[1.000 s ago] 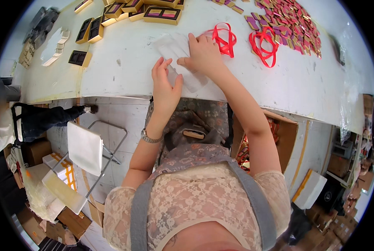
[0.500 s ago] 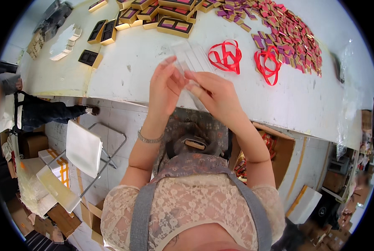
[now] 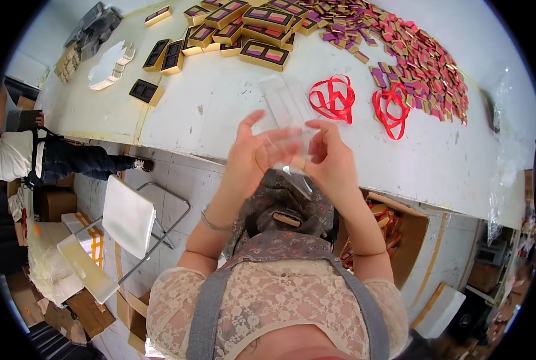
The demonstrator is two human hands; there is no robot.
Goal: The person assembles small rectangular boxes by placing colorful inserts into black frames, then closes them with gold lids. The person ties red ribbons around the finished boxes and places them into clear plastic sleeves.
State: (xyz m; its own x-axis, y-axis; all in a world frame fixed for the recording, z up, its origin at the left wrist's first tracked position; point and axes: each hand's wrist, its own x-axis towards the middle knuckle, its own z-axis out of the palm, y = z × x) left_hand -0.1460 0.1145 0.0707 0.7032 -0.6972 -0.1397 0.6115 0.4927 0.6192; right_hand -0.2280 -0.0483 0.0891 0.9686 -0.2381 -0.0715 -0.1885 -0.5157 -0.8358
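Observation:
At the table's front edge I have a clear plastic sleeve (image 3: 301, 182) between my hands, its lower end hanging down toward my lap. My right hand (image 3: 333, 161) is closed on its right side, with fingers bent. My left hand (image 3: 250, 159) lies against the sleeve's left side, thumb raised and fingers spread, somewhat blurred. Just beyond my hands, more flat clear plastic pieces (image 3: 278, 98) lie on the table. To the right of them are two loose coils of red ribbon, one nearer (image 3: 332, 101) and one farther right (image 3: 391, 113).
Gold boxes with dark inserts (image 3: 265, 54) are stacked at the back; several insert boxes (image 3: 144, 91) sit to the left. A heap of small red, purple and gold pieces (image 3: 427, 66) covers the right back. A folding chair (image 3: 130, 216) and a person (image 3: 58, 153) are at left.
My hands have moved nearer to me and farther apart. The left fingers have spread, and the clear sleeve has come lower between the hands. The view has shifted slightly.

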